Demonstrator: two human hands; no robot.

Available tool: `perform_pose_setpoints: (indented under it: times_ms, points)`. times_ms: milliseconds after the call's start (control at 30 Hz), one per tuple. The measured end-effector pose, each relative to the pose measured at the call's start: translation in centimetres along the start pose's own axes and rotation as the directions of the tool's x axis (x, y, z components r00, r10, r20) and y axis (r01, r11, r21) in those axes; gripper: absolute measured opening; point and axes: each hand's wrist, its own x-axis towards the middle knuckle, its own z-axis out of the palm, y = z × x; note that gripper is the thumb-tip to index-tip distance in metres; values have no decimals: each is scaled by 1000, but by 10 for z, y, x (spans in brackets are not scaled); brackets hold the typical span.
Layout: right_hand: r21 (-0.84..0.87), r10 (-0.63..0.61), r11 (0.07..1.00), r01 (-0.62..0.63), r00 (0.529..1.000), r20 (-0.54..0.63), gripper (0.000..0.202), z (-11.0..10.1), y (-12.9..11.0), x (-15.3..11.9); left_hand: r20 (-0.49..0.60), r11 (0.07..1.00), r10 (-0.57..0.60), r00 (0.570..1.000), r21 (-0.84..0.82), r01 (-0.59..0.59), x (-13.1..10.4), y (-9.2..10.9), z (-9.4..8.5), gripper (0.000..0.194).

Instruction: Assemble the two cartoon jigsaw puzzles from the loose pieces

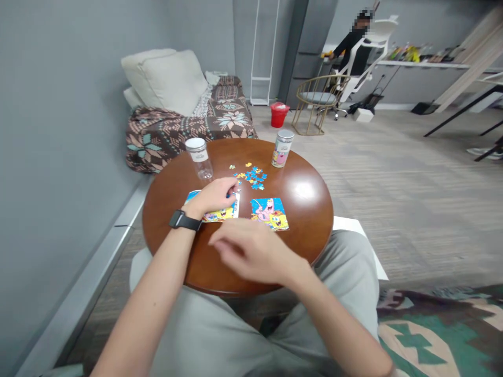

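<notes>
Grey wall (pixel 58 104) at far left, then one pale sofa (pixel 161 78) under a patterned throw (pixel 184 125), behind one round brown table (pixel 161 193). On top, one clear jar (pixel 200 166), white-lidded, upright. Next, one left hand (pixel 220 195), with one dark watch (pixel 184 220) at the wrist, stretched across one picture sheet (pixel 223 214) and partly covering it, fingers curled in; cannot tell about any hold on a piece. Just beyond and right of those fingers, loose puzzle pieces (pixel 257 179), blue and yellow, roughly twenty, too overlapped for an exact count; scattered without a single long axis, nearer to the left hand than to the right. Closer to the body, one right hand (pixel 251 248), blurred, loosely half closed; cannot tell about anything gripped. Just beyond and slightly right of it, one flat picture (pixel 270 213), nearly square. Farther right, one silver-lidded jar (pixel 282 151), upright, making two jars. Behind, one red bin (pixel 277 116), one wire-backed chair (pixel 318 98), one person in dark clothing (pixel 351 44), one white office chair (pixel 353 68).
</notes>
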Motion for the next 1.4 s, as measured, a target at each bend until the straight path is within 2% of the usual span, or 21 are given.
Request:
perform_pose_setpoints:
  times_ms: [67, 100, 167, 267, 333, 400, 600, 967, 1400]
  points:
    - [-42, 80, 996, -83, 995, -63, 24, -12, 39, -4, 13, 1000, 13, 1000, -3, -13, 0, 5, 2, 5]
    - [-100, 160, 980, -170, 982, -97, 22, -18, 58, -7, 14, 1000, 25, 1000, -12, -25, 0, 7, 3, 5]
    - [-165, 242, 951, -263, 961, -134, 18, -27, 89, -13, 50, 994, 60, 997, -90, -56, 0, 12, 3, 5]
    - [-129, 315, 929, -348, 923, -220, 17, -31, 109, -22, 200, 959, 173, 965, -258, -118, -1, 21, 2, 14]
    - [-114, 383, 905, -411, 900, -206, 18, -29, 109, -26, 297, 940, 239, 924, -311, -143, -2, 26, 0, 23]
    - [-124, 430, 883, -453, 886, -172, 18, -26, 107, -28, 341, 935, 270, 900, -318, -159, -2, 31, 0, 29]
    - [-122, 483, 858, -499, 864, -142, 20, -24, 111, -30, 392, 949, 276, 877, -259, -182, -1, 36, 3, 30]
    - [-114, 493, 855, -506, 861, -130, 18, -26, 109, -29, 422, 962, 205, 883, -253, -103, -2, 39, 6, 24]
    - [-118, 493, 854, -507, 861, -124, 17, -25, 110, -29, 427, 959, 212, 879, -263, -104, -2, 38, 5, 25]
